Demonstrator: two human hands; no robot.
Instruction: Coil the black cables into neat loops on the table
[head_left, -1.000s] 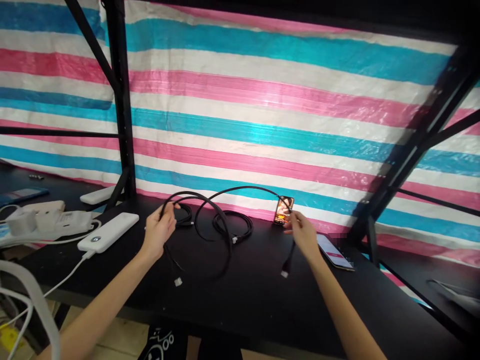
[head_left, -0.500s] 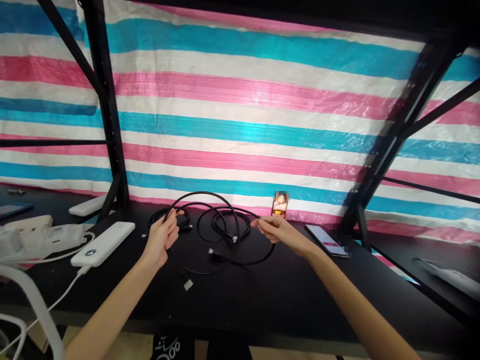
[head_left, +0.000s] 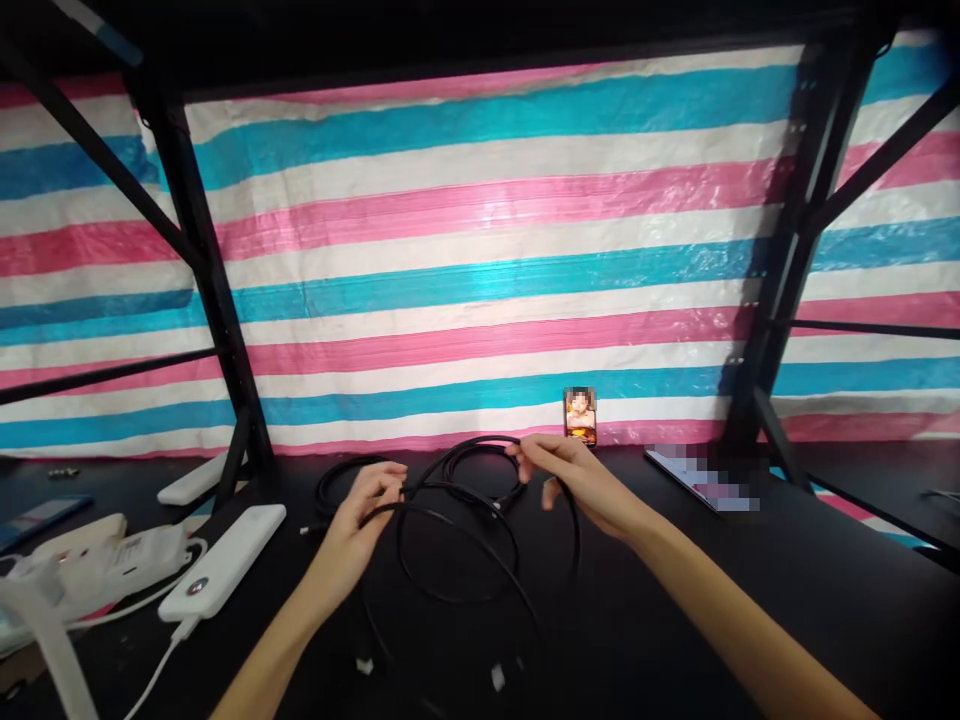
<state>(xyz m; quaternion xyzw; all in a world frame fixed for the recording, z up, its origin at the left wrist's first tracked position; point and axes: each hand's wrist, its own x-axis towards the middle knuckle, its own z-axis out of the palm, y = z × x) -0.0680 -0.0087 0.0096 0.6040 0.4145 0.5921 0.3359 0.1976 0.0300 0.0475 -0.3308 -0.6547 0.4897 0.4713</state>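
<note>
In the head view a black cable (head_left: pixel 457 597) hangs in wide loops between my hands. My left hand (head_left: pixel 367 505) is closed around it at the left side of the loops. The fingers of my right hand (head_left: pixel 551 465) pinch the same cable at the upper right, and a length of it drops below them. Two pale connector ends show low in front, one of them blurred. Behind my hands, a coiled black cable (head_left: pixel 330 490) lies on the black table (head_left: pixel 645 640) at the left, and another coil (head_left: pixel 486 452) sits between them.
White power banks (head_left: pixel 225 565) (head_left: pixel 196 480) and a power strip with white plugs (head_left: pixel 142 555) are at the left. A small lit picture screen (head_left: pixel 580 418) stands at the back; a phone (head_left: pixel 697 482) lies right. Black shelf posts (head_left: pixel 225 320) flank the striped sheet.
The held cable has come nearer, and its loops now hang lower between my hands. My left hand has shifted right, closer to my right hand. The camera view has tilted.
</note>
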